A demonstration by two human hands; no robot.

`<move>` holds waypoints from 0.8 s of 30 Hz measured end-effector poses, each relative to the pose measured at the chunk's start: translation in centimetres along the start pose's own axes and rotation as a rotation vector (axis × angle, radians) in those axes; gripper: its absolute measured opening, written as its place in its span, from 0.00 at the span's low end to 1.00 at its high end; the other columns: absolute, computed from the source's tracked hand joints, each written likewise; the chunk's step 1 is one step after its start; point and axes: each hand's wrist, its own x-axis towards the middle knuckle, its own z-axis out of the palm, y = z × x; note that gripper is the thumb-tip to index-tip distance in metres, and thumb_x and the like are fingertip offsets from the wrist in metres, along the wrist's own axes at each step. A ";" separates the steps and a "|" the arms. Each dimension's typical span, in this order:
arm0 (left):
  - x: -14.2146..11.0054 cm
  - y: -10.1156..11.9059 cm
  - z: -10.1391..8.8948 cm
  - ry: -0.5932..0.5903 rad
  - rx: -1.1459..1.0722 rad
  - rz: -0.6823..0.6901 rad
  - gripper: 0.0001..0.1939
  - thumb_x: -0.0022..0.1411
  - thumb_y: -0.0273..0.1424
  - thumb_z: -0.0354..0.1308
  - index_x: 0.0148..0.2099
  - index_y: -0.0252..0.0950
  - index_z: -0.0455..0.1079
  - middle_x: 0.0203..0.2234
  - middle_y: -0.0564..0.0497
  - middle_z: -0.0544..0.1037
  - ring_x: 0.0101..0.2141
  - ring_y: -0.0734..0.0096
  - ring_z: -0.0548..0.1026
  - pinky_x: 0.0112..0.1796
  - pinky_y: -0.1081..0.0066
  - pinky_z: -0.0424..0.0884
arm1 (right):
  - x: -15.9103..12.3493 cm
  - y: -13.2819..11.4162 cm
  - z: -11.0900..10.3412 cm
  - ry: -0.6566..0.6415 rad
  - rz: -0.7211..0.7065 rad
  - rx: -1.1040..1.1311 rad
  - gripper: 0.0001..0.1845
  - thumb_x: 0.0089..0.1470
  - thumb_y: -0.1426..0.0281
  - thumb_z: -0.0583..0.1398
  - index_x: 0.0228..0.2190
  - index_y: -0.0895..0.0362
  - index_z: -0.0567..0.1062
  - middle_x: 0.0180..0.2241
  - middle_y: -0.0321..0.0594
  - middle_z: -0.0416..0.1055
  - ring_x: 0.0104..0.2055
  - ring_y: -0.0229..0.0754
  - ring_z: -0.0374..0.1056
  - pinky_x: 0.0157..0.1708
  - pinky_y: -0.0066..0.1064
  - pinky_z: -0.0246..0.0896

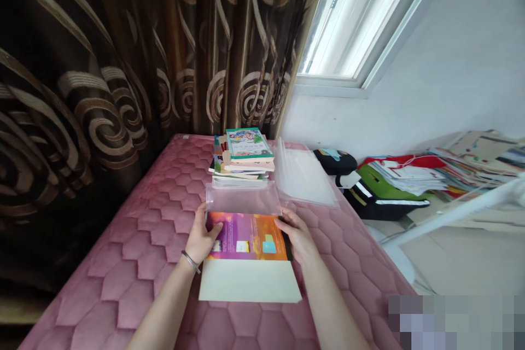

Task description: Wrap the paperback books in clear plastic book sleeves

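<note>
A book with a purple and orange cover (246, 240) lies open on the pink quilted surface (143, 262), its pale inner flap toward me. My left hand (203, 240) grips the book's left edge, and a thin bracelet shows on that wrist. My right hand (299, 238) holds the right edge. A clear plastic sleeve (241, 199) stands over the book's far edge, between my fingers. Just behind it sits a stack of books (244, 156) with a green-edged one on top.
A pile of clear plastic sleeves (305, 178) lies right of the stack. Dark patterned curtains (123, 54) hang behind and to the left. On the floor at right are a black and green bag (369, 191), loose papers (430, 172) and a white bar (459, 210).
</note>
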 end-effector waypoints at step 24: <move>0.4 -0.2 0.8 0.082 -0.118 -0.073 0.29 0.52 0.36 0.64 0.55 0.37 0.59 0.46 0.44 0.75 0.49 0.60 0.73 0.52 0.58 0.66 | -0.3 0.1 -0.4 -0.143 -0.024 -0.253 0.22 0.39 0.52 0.69 0.33 0.53 0.78 0.32 0.39 0.78 0.36 0.50 0.74 0.35 0.37 0.68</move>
